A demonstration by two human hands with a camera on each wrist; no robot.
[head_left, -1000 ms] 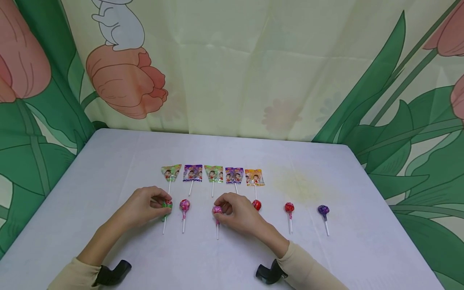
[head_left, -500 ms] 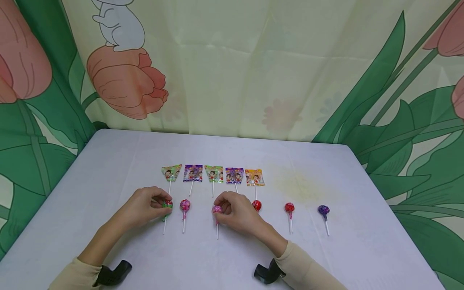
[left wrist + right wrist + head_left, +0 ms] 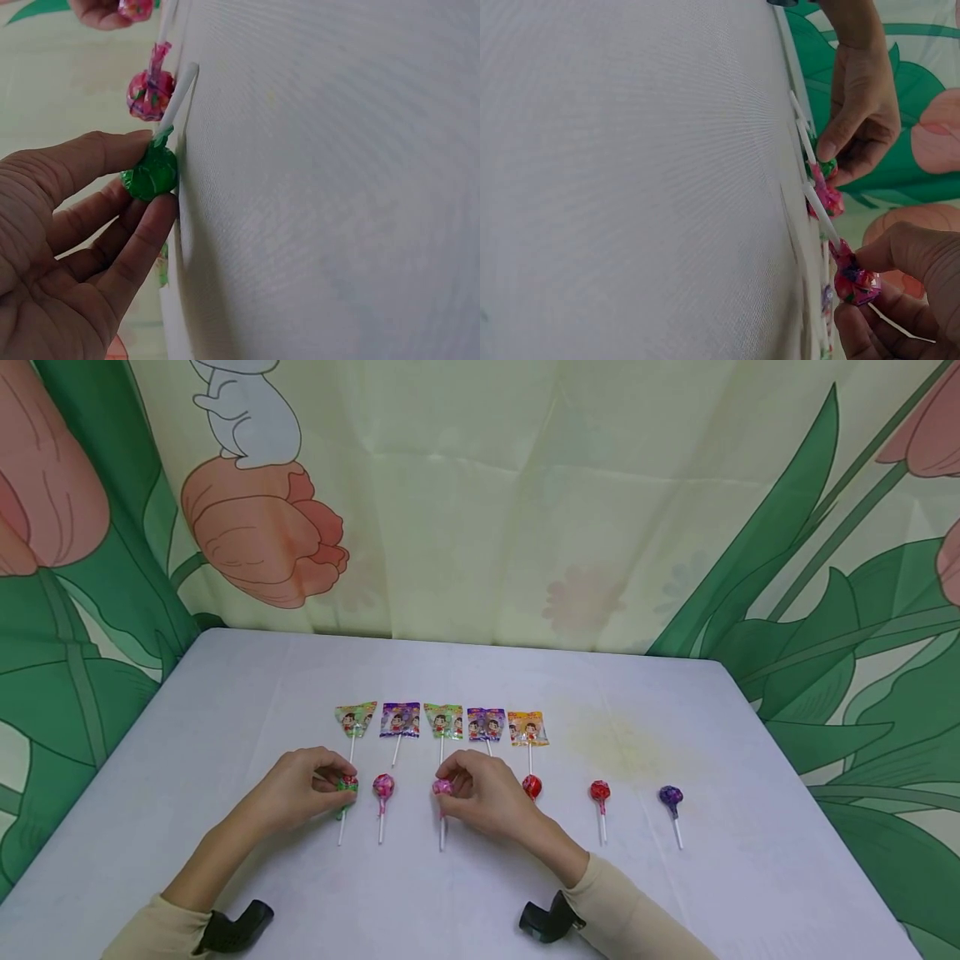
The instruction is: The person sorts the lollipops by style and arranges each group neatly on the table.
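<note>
Our left hand [image 3: 300, 789] pinches the head of a green lollipop [image 3: 347, 785] between thumb and fingertips; in the left wrist view the thumb [image 3: 142, 232] and forefinger close round the green wrapper [image 3: 152, 172], with the white stick pointing away along the cloth. Our right hand [image 3: 487, 793] pinches the head of a pink lollipop [image 3: 442, 787] the same way, fingers curled about it, its stick running back toward the near edge of the worktop [image 3: 465, 893]; the right wrist view shows that wrapped head [image 3: 855, 283] held at our fingertips. Both sweets sit in the middle of the worktop, in a row parallel to the near edge.

Between our two hands lies another pink lollipop [image 3: 383, 786], untouched. Just beside the right hand, on its outer side, we see a red lollipop [image 3: 532, 787], then a second red one [image 3: 599, 792] and a purple lollipop [image 3: 671, 796] nearer the right edge.

Behind this row, toward the far edge, five flat-packet lollipops lie side by side: green [image 3: 355, 718], purple [image 3: 400, 719], green [image 3: 444, 720], purple [image 3: 486, 723] and orange [image 3: 527, 727]. A yellowish stain [image 3: 622, 747] marks the cloth to their right. A floral curtain [image 3: 480, 493] hangs beyond the far edge.
</note>
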